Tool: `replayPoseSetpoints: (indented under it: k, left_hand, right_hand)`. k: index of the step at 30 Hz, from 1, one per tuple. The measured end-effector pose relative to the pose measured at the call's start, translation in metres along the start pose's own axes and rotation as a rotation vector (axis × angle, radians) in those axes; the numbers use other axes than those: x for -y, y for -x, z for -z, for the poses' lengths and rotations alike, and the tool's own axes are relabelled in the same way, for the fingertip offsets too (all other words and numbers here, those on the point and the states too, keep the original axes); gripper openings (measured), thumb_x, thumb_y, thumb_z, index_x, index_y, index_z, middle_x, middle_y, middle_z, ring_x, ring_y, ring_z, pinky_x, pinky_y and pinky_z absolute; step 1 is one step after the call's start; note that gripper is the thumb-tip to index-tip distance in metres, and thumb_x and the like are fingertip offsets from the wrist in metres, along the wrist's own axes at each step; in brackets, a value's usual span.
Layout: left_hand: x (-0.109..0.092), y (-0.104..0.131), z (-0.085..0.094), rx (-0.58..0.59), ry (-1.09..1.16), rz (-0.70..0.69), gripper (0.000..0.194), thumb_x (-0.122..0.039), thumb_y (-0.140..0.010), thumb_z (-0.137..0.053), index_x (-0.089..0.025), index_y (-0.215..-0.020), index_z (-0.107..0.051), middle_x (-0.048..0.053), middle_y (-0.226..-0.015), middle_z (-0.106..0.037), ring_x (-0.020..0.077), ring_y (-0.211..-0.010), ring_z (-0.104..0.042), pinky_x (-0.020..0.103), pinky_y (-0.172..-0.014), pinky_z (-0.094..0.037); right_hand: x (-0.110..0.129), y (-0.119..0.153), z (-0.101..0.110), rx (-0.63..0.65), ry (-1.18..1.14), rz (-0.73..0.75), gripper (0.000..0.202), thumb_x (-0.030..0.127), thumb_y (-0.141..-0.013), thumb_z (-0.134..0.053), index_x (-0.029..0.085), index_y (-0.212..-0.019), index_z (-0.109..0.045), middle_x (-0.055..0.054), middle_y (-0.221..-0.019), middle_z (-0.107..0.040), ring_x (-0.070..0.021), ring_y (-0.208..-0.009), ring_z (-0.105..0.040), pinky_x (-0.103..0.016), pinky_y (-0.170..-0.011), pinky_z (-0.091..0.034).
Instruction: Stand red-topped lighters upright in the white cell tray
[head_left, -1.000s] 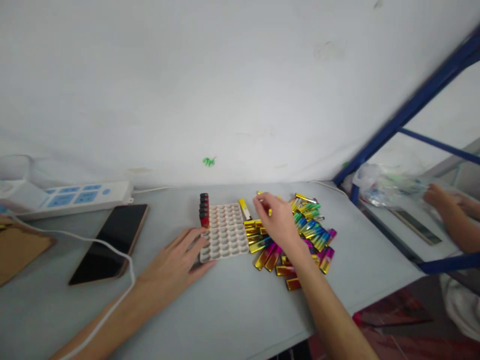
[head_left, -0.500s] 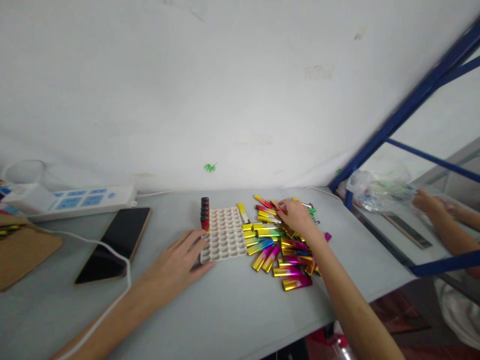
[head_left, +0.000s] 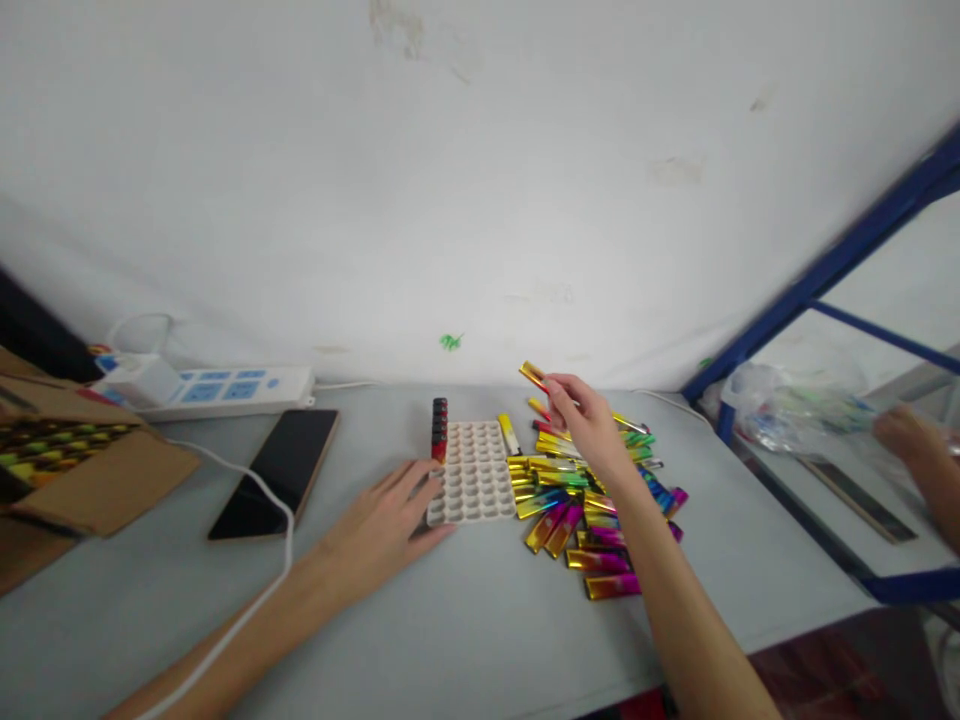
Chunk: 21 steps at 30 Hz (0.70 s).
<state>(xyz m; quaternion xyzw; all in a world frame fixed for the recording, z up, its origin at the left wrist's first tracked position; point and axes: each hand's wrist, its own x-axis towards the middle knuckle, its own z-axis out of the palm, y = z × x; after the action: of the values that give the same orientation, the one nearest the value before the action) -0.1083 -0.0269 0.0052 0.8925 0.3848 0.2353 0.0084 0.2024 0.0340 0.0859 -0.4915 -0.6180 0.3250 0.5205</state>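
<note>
Right hand [head_left: 589, 415], previously at the pile [head_left: 551, 463], now pinches one lighter [head_left: 532, 375], thereby raised and separated; left hand [head_left: 382, 520] rests, fingers spread, against the tray [head_left: 472, 490].

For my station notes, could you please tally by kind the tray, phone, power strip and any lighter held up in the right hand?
Tray: 1
Phone: 1
Power strip: 1
Lighter in right hand: 1
Total: 4

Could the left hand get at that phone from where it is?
Probably yes. The left hand is at the edge of the tray, and the phone lies nearby; only the white cable running across it seems slightly in the way.
</note>
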Motion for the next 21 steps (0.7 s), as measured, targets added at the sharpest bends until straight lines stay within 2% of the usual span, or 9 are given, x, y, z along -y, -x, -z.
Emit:
replayPoseSetpoints:
  k: [3, 6, 9, 11, 13, 15, 18, 21]
  left_hand:
    - [-0.002, 0.000, 0.003, 0.034, 0.007, 0.022, 0.032, -0.036, -0.100, -0.078, -0.023, -0.127, -0.068, 0.011, -0.139, -0.073, 0.0291, -0.124, -0.074, 0.043, -0.105, -0.064]
    - [-0.004, 0.000, 0.006, 0.072, 0.009, 0.036, 0.032, -0.035, -0.099, -0.080, -0.023, -0.126, -0.067, 0.011, -0.140, -0.072, 0.0301, -0.126, -0.073, 0.046, -0.106, -0.064]
    - [-0.006, 0.001, 0.008, 0.082, 0.004, 0.031, 0.033, -0.035, -0.100, -0.080, -0.023, -0.127, -0.066, 0.011, -0.140, -0.072, 0.0301, -0.127, -0.073, 0.047, -0.108, -0.064]
    - [-0.006, 0.001, 0.008, 0.070, 0.002, 0.027, 0.031, -0.035, -0.101, -0.079, -0.024, -0.127, -0.066, 0.010, -0.139, -0.072, 0.0294, -0.126, -0.073, 0.046, -0.108, -0.063]
    - [-0.005, 0.001, 0.008, 0.061, 0.003, 0.026, 0.030, -0.036, -0.102, -0.077, -0.024, -0.127, -0.065, 0.010, -0.139, -0.072, 0.0289, -0.126, -0.073, 0.045, -0.108, -0.063]
    - [-0.005, 0.002, 0.008, 0.052, 0.000, 0.020, 0.031, -0.036, -0.102, -0.077, -0.024, -0.129, -0.065, 0.010, -0.138, -0.072, 0.0292, -0.125, -0.073, 0.046, -0.108, -0.063]
    - [-0.006, 0.001, 0.010, 0.045, -0.007, 0.013, 0.036, -0.036, -0.103, -0.075, -0.023, -0.134, -0.063, 0.011, -0.138, -0.072, 0.0295, -0.124, -0.073, 0.046, -0.107, -0.064]
    - [-0.007, 0.000, 0.011, 0.052, -0.007, 0.016, 0.035, -0.036, -0.103, -0.074, -0.022, -0.134, -0.063, 0.011, -0.139, -0.071, 0.0297, -0.126, -0.073, 0.046, -0.107, -0.064]
  right_hand:
    - [0.010, 0.003, -0.022, 0.016, -0.157, -0.012, 0.053, 0.067, -0.094, -0.075, 0.022, -0.120, -0.074, 0.007, -0.070, -0.055, -0.0117, -0.058, -0.048, -0.025, -0.053, -0.040]
    - [0.002, 0.010, -0.041, 0.010, -0.242, -0.033, 0.046, 0.061, -0.090, -0.083, 0.021, -0.112, -0.076, 0.005, -0.073, -0.059, -0.0118, -0.061, -0.048, -0.026, -0.056, -0.040]
    - [-0.010, 0.020, -0.056, -0.039, -0.305, -0.089, 0.042, 0.062, -0.089, -0.083, 0.022, -0.095, -0.073, 0.003, -0.075, -0.060, -0.0135, -0.066, -0.051, -0.027, -0.063, -0.047]
    - [-0.014, 0.026, -0.063, -0.052, -0.361, -0.129, 0.046, 0.068, -0.090, -0.080, 0.024, -0.090, -0.067, 0.002, -0.079, -0.062, -0.0157, -0.073, -0.057, -0.029, -0.070, -0.054]
    - [-0.014, 0.032, -0.068, -0.011, -0.420, -0.167, 0.050, 0.073, -0.090, -0.077, 0.025, -0.093, -0.063, 0.000, -0.089, -0.065, -0.0177, -0.080, -0.063, -0.032, -0.076, -0.059]
    - [-0.010, 0.036, -0.072, 0.081, -0.474, -0.205, 0.051, 0.075, -0.091, -0.074, 0.027, -0.099, -0.059, 0.000, -0.096, -0.067, -0.0179, -0.078, -0.064, -0.033, -0.073, -0.061]
    - [-0.004, 0.041, -0.078, 0.216, -0.535, -0.233, 0.049, 0.074, -0.095, -0.069, 0.030, -0.109, -0.056, 0.004, -0.081, -0.061, -0.0155, -0.062, -0.056, -0.030, -0.062, -0.055]
    - [-0.002, 0.044, -0.083, 0.227, -0.560, -0.268, 0.051, 0.076, -0.093, -0.073, 0.029, -0.101, -0.055, 0.011, -0.064, -0.038, -0.0117, -0.051, -0.036, -0.024, -0.050, -0.037]
